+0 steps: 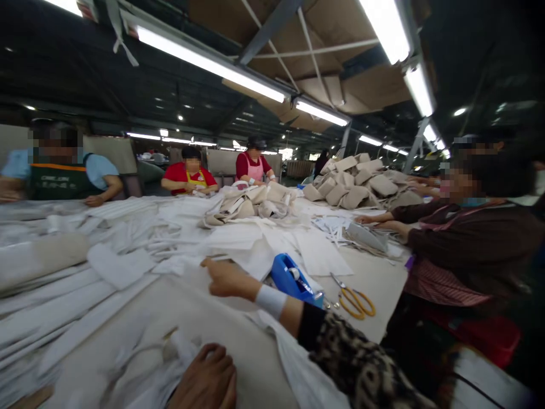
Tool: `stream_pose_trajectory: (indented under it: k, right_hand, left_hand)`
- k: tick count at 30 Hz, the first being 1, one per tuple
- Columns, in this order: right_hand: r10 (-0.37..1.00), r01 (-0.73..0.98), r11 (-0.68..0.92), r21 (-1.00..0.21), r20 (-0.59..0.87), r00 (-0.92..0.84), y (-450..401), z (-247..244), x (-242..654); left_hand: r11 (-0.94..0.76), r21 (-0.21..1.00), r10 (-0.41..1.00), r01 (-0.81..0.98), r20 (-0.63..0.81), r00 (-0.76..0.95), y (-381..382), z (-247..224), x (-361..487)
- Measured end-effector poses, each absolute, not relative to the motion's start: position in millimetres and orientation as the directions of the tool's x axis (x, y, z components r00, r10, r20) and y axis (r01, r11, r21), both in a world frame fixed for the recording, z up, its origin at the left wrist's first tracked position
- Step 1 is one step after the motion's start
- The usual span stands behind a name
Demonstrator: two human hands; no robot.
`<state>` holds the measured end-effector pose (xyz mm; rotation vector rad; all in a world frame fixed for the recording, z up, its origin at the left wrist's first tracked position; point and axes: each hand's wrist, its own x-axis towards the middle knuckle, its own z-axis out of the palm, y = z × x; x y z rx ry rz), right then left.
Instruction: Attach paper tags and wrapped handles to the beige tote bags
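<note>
My right hand (227, 278), with a white band on the wrist and a dark patterned sleeve, reaches left across the table. Its fingers are bent together at a thin white sheet (181, 267) and appear to grip it. Low in the view, my left hand (208, 378) lies back-up with its fingers curled; what is under them is hidden. Crumpled translucent white material (183, 346) touches its left side and is blurred. A blue tape dispenser (292, 278) stands beyond my right wrist. Scissors with yellow handles (355, 301) lie to its right.
Long white strips (55, 307) cover the left of the table. Beige folded pieces (255, 201) are heaped mid-table, with a bigger pile (353, 179) behind. A co-worker (468, 227) handles papers at the right edge; several others sit across the table.
</note>
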<state>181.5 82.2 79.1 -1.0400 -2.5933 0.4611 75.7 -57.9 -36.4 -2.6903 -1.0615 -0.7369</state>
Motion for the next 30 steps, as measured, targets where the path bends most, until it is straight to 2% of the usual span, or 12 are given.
stream_pose_trajectory:
  k: [1,2,3,4,7,11,15,18,21,24,27,30]
  right_hand:
    - [0.702,0.557,0.673,-0.486,0.184,-0.688,70,67,207]
    - [0.715,0.442,0.617,-0.651,0.228,-0.661,56,54,232]
    - [0.738,0.325,0.528,-0.784,0.235,-0.633,42,40,253]
    - [0.777,0.251,0.428,-0.868,0.212,-0.592,28,26,272]
    - [0.871,0.164,0.182,-0.969,0.082,-0.484,-14,-1,310]
    - [0.876,0.063,-0.103,-0.993,-0.120,-0.467,-52,-10,317]
    - [0.841,0.010,-0.201,-0.979,-0.178,-0.511,-59,-18,298]
    - [0.829,0.045,-0.193,-0.980,-0.188,-0.526,-57,-27,280]
    - [0.826,0.075,-0.104,-0.992,-0.129,-0.548,-53,-34,262]
    - [0.805,-0.024,-0.042,-0.999,-0.020,-0.593,-49,-39,244]
    - [0.788,-0.083,-0.035,-0.996,0.023,-0.615,-40,-52,226]
    - [0.775,-0.003,-0.004,-1.000,-0.001,-0.632,-28,-74,214]
  left_hand:
    - [-0.722,0.094,0.646,0.685,0.446,0.620,-66,-23,79]
    - [-0.685,0.145,0.703,0.714,0.389,0.596,-72,-11,82]
    - [-0.668,0.175,0.730,0.724,0.346,0.589,-75,-3,84]
    - [-0.662,0.197,0.739,0.723,0.326,0.589,-76,2,85]
    - [-0.656,0.251,0.751,0.712,0.307,0.584,-76,7,85]
    - [-0.654,0.306,0.756,0.692,0.308,0.578,-76,10,82]
    - [-0.657,0.325,0.754,0.681,0.290,0.589,-78,13,82]
    - [-0.657,0.345,0.754,0.671,0.281,0.594,-77,13,81]
    - [-0.652,0.352,0.758,0.671,0.292,0.584,-76,13,81]
    - [-0.639,0.339,0.769,0.691,0.321,0.553,-79,11,81]
    - [-0.653,0.273,0.749,0.706,0.370,0.550,-77,-2,80]
    - [-0.683,0.135,0.717,0.718,0.316,0.622,-63,-24,75]
